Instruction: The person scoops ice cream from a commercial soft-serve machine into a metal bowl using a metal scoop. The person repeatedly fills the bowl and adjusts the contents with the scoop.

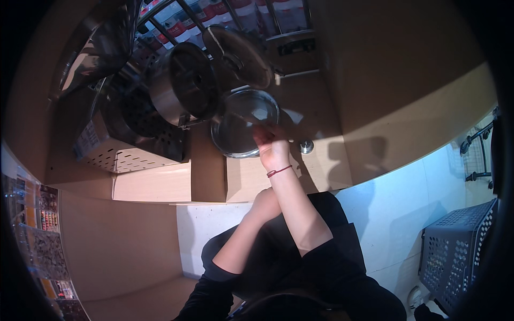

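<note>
A round, shiny-rimmed lid, apparently glass [231, 128], is in the low wooden display compartment before me. My right hand [274, 146], with a red cord at the wrist, has its fingers at the lid's lower right rim. Shade blurs the fingertips, but they seem to grip it. My left hand [268, 202] rests by my dark-clothed knee, partly behind my right forearm, its fingers hidden. A small shiny metal knob [306, 146] sits on the shelf right of my right hand. Beyond the lid, a steel pot [164, 90] lies tipped, and another lid with a handle [245, 58] stands tilted.
Perforated metal holders [146, 120] stand at the left beside a wooden divider [208, 172]. Metal bars [190, 14] back the compartment, with red-labelled packages [174, 28] behind. A wooden side panel [401, 72] rises at right. A grey perforated basket [449, 250] is on the floor.
</note>
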The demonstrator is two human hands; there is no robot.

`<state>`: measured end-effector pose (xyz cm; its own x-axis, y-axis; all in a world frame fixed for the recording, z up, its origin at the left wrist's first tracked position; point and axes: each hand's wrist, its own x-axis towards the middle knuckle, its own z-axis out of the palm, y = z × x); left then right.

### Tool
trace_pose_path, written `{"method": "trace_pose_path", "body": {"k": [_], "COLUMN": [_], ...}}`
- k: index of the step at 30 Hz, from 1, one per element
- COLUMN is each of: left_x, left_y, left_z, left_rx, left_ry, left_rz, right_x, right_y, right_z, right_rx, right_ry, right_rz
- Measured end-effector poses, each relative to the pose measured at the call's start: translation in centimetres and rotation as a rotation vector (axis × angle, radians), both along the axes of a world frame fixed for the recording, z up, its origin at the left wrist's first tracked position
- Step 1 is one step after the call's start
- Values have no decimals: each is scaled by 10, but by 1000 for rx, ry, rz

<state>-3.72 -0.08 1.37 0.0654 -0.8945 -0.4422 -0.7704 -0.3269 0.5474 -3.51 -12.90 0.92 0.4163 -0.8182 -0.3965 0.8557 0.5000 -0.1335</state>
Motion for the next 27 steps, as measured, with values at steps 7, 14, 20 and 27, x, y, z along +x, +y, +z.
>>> {"method": "trace_pose_path", "body": {"k": [7, 14, 20, 27], "left_x": [-4, -3, -1, -7], "left_y": [-2, -2, 0, -1], "left_z": [-5, -3, 5, 14], "left_rx": [-56, -205, -237, -211], "left_ry": [-33, -76, -21, -39], "left_rz": [-72, -114, -98, -113], "right_x": [-14, -35, -39, -10], "right_y": [-8, -2, 0, -29], "right_z": [-7, 11, 96, 134], "right_rx": [-39, -271, -661, -1101], "right_ry": [64, 269, 443, 714], "right_rz": [47, 63, -10, 98]}}
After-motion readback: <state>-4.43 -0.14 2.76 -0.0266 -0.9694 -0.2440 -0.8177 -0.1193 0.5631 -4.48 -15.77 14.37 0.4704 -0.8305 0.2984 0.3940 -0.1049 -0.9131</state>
